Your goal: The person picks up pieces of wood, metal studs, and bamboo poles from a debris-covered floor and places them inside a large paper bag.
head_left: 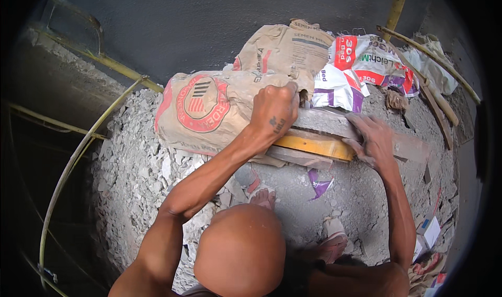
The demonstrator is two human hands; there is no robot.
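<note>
My left hand (274,113) is closed in a fist on the open mouth of a brown paper cement bag (175,108), which lies on its side with a red round print. From its mouth stick out a dusty grey slab (327,120), a yellow bar (316,146) below it and a thinner grey strip (298,157) nearest me. My right hand (374,137), slightly blurred, curls over the right part of the grey slab, its thumb by the end of the yellow bar. The pieces' inner ends are hidden in the bag.
Broken grey rubble (136,135) covers the ground. Behind lie another brown paper bag (285,48) and a white, red and purple bag (361,61). Bent yellowish poles (78,150) stand at left; wooden sticks (436,101) lean at right. A dark wall (172,25) rises behind.
</note>
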